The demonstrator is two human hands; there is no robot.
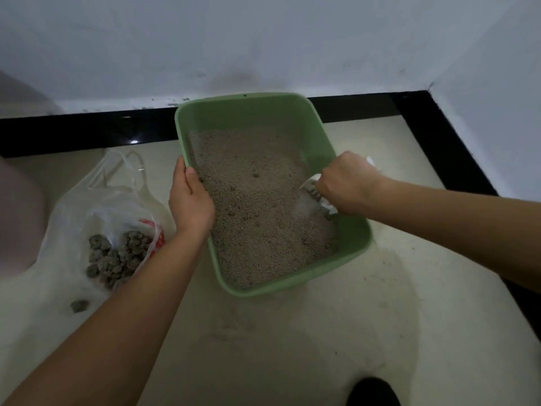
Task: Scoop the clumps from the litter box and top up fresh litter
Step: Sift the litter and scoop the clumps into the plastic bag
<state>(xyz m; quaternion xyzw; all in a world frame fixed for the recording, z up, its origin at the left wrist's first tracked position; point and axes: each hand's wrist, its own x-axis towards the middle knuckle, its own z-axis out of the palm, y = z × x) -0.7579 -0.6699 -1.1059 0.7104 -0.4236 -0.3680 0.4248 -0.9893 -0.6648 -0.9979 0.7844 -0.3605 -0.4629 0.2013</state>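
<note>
A: While the left hand (190,200) grips the left rim of the green rectangular plastic litter box (355,238), what is the right hand (345,186) doing?

B: It is clenched round a white slotted plastic scoop (314,191), whose blade is in the grey granular litter (257,206) by the right wall. The box is on the pale floor (380,288), at its black far edge. A clear plastic bag (96,200) to its left holds grey clumps (117,253).

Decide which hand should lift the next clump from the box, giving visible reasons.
Right. The right hand already grips the scoop, which is set in the litter, while the left hand holds the box by its rim, likely steadying it.
</note>
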